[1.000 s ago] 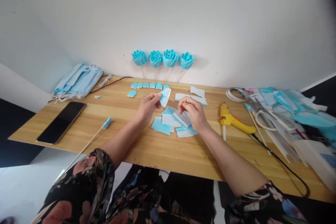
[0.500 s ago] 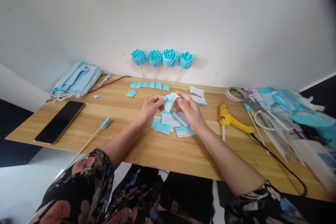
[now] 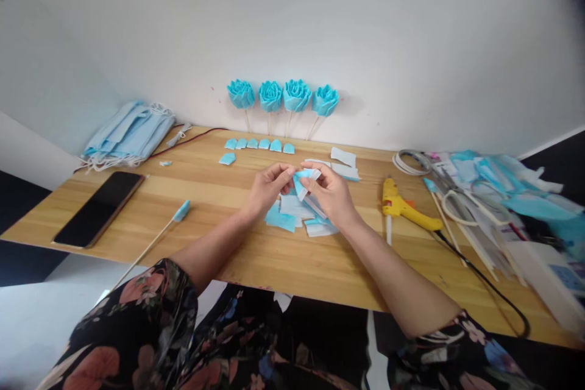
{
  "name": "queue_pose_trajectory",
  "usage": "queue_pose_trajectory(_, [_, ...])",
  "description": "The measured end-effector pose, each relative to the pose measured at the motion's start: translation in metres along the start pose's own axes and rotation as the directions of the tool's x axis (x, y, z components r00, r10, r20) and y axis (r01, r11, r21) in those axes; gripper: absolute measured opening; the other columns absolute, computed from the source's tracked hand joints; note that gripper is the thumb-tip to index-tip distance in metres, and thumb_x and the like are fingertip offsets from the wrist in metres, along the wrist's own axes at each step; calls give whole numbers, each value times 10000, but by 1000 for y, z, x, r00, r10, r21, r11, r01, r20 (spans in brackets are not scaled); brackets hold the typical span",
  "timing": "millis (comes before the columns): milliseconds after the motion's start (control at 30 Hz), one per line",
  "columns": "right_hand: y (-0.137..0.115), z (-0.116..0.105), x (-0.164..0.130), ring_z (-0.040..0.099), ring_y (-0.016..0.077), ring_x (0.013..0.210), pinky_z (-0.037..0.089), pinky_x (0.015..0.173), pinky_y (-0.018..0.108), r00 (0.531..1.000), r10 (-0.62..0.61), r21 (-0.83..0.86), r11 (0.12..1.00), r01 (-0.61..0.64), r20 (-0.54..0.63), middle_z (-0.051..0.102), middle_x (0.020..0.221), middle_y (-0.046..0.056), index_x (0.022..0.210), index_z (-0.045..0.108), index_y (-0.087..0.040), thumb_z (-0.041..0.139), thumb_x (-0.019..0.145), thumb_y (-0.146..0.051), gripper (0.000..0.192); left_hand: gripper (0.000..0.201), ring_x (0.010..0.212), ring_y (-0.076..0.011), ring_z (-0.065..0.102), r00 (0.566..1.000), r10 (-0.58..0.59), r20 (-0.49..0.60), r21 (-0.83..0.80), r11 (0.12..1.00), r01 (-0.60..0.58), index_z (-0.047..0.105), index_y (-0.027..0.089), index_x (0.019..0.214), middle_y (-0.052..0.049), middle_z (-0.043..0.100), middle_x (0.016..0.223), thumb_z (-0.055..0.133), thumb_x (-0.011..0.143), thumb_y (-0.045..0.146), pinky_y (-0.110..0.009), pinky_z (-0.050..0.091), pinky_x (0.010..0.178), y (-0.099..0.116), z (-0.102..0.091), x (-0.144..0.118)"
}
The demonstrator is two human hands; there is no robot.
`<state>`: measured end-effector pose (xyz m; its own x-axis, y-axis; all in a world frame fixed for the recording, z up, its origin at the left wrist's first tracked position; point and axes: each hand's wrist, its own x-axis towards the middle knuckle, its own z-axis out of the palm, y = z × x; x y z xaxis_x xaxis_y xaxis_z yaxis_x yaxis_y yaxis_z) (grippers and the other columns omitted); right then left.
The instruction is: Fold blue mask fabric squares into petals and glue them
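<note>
Right hand [image 3: 331, 195] now joins left hand [image 3: 267, 189], pinching blue mask piece [image 3: 305, 178]

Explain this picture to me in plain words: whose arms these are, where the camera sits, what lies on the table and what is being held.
The camera is worn on a person's head and looks down at their own two bare arms; there is no machine. The left hand and right hand together pinch a small blue mask piece above a pile of cut pieces on the wooden table. To the left lie a phone, a stick with a blue tip and a stack of face masks. To the right lies a yellow glue gun. Four blue mask roses lean against the wall, with a row of petals before them.
</note>
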<state>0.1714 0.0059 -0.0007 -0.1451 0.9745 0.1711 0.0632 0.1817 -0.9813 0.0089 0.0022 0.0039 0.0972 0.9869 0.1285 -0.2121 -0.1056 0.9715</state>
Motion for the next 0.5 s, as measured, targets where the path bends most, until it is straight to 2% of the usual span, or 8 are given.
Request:
queue_pose_trajectory(100, [3,-1,1,552,133,616,488,578,259,1000,-6,-24,1000,5,-13,608,716,-25,1133,676,-241,739,774,-453,421,354,546,-70,476,998,51,-22,-25,998,-51,598,159,780,38,560,598,774,734,462,-214,380,550,3,-1,1])
queue_pose_trajectory(267, [3,-2,2,567,141,629,486,580,264,999,-42,-82,996,41,-12,620,722,-15,1127,672,-235,711,790,-453,403,346,596,-73,497,996,68,53,37,997,-70,625,145,728,23,579,638,849,646,394,-219,394,574,1,-2,3])
queue_pose_trajectory(500, [-9,-1,0,549,127,577,492,559,265,999,-54,-154,987,52,-6,607,678,-24,1098,672,-199,684,782,-374,362,344,639,-87,530,992,46,122,85,995,-56,606,145,714,3,605,673,826,671,406,-232,420,610,1,-1,2])
